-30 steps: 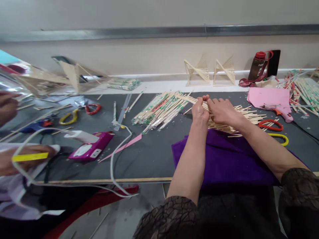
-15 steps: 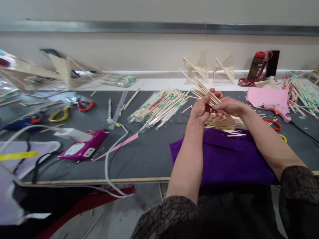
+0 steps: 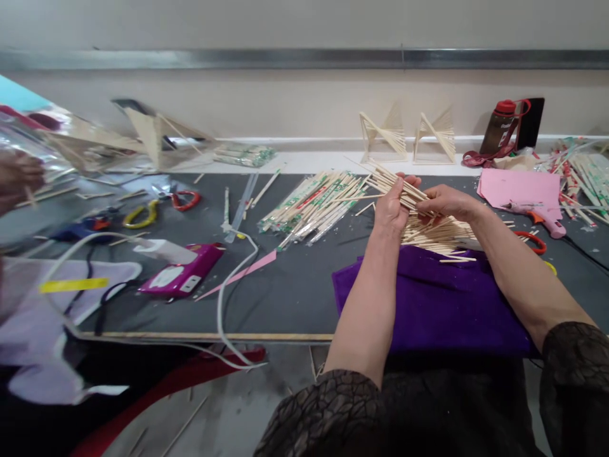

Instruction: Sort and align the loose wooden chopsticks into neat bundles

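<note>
A loose bundle of thin wooden chopsticks [image 3: 380, 180] lies across both my hands, its ends fanning out toward the upper left. My left hand [image 3: 396, 198] is closed around the bundle from the left side. From the right, the fingers of my right hand [image 3: 443, 202] close on the near ends of the same sticks. Just below my hands, a pile of bare chopsticks [image 3: 431, 238] rests on a purple cloth [image 3: 447, 298] at the table's front edge. Wrapped chopsticks [image 3: 316, 203] in printed clear sleeves lie to the left.
Two twisted stick models [image 3: 385, 136] stand on the back ledge near a bottle [image 3: 499, 127]. A pink glue gun [image 3: 542, 219] and pink paper [image 3: 518, 187] lie right. Leftward are a purple power unit [image 3: 183, 273], a white cable [image 3: 219, 304], scissors [image 3: 140, 214] and another person's hand [image 3: 16, 181].
The view has swung slightly left. The bundle in my hands now lies flatter and lower, its ends closer together. Another person's hand has come into view at the far left.
</note>
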Tool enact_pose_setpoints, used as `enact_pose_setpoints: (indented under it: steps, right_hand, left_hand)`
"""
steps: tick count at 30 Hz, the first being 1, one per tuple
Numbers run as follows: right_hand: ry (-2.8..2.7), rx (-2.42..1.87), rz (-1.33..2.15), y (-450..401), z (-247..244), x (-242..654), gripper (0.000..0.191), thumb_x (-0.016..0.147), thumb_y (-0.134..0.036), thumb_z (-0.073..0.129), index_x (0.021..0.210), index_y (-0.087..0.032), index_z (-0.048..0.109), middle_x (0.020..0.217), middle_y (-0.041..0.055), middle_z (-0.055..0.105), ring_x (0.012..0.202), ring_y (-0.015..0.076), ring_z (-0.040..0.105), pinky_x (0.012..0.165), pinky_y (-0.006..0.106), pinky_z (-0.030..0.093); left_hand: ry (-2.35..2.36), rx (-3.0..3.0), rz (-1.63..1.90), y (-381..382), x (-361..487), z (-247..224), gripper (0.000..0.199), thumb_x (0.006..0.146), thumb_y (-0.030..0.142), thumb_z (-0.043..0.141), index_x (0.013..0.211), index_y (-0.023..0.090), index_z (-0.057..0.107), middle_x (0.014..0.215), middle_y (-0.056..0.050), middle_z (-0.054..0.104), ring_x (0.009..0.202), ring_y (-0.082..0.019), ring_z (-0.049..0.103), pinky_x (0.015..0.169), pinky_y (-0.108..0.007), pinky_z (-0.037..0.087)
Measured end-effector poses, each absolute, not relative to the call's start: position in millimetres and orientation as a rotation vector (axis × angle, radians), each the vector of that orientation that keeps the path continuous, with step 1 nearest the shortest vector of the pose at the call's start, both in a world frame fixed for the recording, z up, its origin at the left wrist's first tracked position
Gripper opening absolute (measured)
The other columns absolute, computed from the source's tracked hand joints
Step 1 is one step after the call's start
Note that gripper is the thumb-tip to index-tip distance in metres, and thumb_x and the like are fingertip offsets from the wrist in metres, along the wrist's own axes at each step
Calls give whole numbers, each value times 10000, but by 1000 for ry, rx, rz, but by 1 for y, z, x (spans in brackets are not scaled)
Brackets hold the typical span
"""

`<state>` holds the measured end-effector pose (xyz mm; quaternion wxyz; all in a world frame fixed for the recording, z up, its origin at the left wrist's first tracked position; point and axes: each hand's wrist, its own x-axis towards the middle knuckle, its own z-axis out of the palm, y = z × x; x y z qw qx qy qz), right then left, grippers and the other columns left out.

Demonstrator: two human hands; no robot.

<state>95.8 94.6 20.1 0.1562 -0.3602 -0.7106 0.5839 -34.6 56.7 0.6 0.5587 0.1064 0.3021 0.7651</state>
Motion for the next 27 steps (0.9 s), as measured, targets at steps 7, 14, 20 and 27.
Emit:
enact_pose_setpoints:
  steps: [7, 14, 20, 27]
  right_hand:
    - [-2027, -1044, 1624, 116, 16, 117, 186, 665, -313, 750, 689, -154, 657, 619, 35, 660, 518, 103, 587, 396, 179, 379]
    - [-1953, -1013, 1656, 121, 13, 119, 101, 685, -251, 717, 697, -166, 663, 586, -7, 618, 501, 71, 518, 404, 176, 358]
    - [-1824, -933, 1743, 125, 8, 121, 127, 664, -165, 725, 788, -151, 702, 649, 5, 656, 554, 74, 568, 463, 170, 425]
    - [-1567, -960, 1789, 125, 6, 118, 217, 655, -114, 742, 864, -140, 688, 697, 20, 679, 597, 94, 629, 473, 172, 459]
  left_hand:
    - [645, 106, 1860, 58, -44, 2, 150, 922, 103, 467, 975, 173, 588, 857, -51, 704, 1103, -185, 633, 935, -331, 494]
    - [638, 81, 1859, 60, -48, 1, 202, 936, 122, 442, 1070, 189, 576, 993, -66, 709, 1145, -188, 615, 930, -334, 503]
    - [617, 16, 1871, 60, -52, 2, 259, 938, 122, 437, 1159, 187, 555, 1055, -82, 703, 1141, -197, 620, 915, -318, 520]
    - [624, -34, 1893, 60, -54, 2, 295, 951, 134, 415, 1218, 188, 526, 1098, -79, 700, 1129, -180, 627, 934, -303, 514]
